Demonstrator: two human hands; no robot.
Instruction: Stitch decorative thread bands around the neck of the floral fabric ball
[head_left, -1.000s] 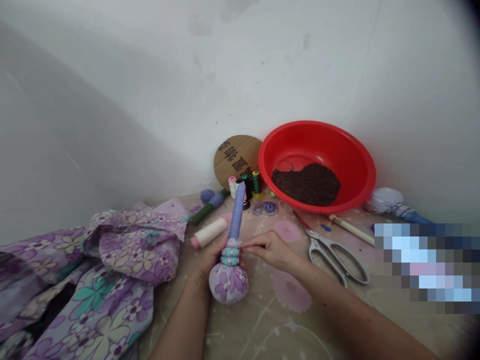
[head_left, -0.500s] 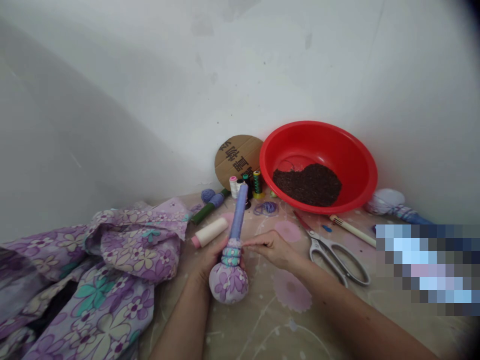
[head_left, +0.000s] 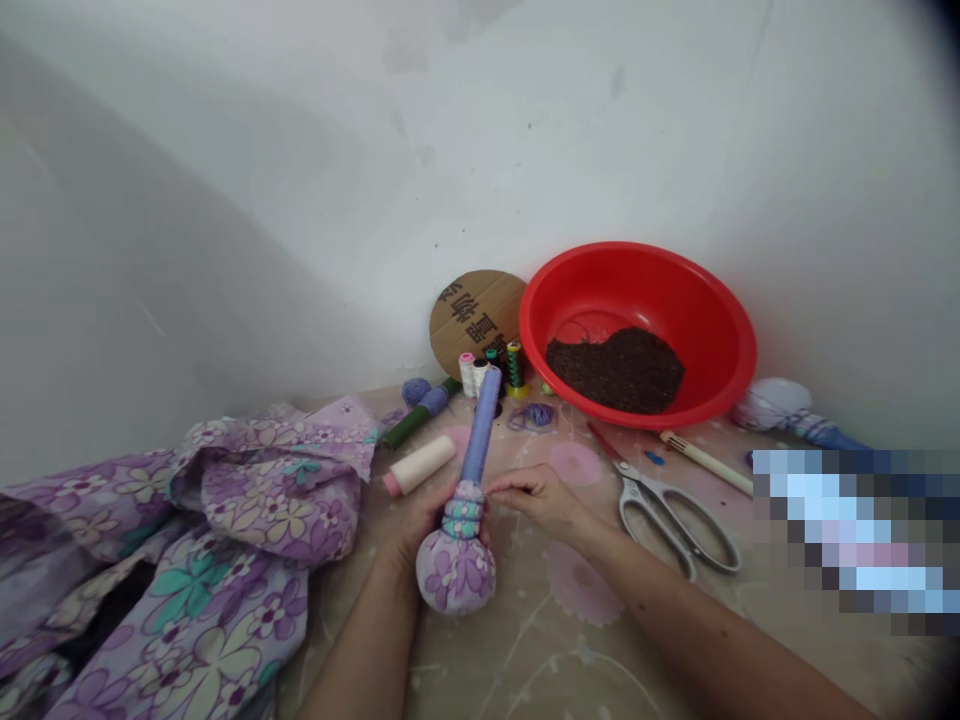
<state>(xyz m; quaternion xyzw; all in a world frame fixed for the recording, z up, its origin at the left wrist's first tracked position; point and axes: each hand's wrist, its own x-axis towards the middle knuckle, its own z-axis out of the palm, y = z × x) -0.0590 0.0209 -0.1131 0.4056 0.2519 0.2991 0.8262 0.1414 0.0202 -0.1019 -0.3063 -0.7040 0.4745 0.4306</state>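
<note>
A stick wrapped in violet yarn with a round, stuffed floral-cloth head [head_left: 456, 575] is held in front of me, its head towards me and its handle pointing away. Cord bands the gathered cloth at its neck. Behind and left of this neck, my left hand [head_left: 427, 520] is closed around it, with most fingers hidden. At the right side of the neck, my right hand [head_left: 536, 495] is closed in a pinch; whatever lies between the fingertips is too small to make out.
Purple floral fabric [head_left: 247, 540] is heaped at left. Behind stand thread spools [head_left: 515, 370], a cardboard disc [head_left: 457, 320] and a red basin [head_left: 720, 330] with dark grains. A white thread cone [head_left: 420, 465] lies left of the handle. Scissors [head_left: 634, 500] and a box cutter [head_left: 705, 460] lie right.
The stick has tilted slightly, its far tip shifting a little to the right and its cloth head slightly left. Both hands keep nearly the same place and grip.
</note>
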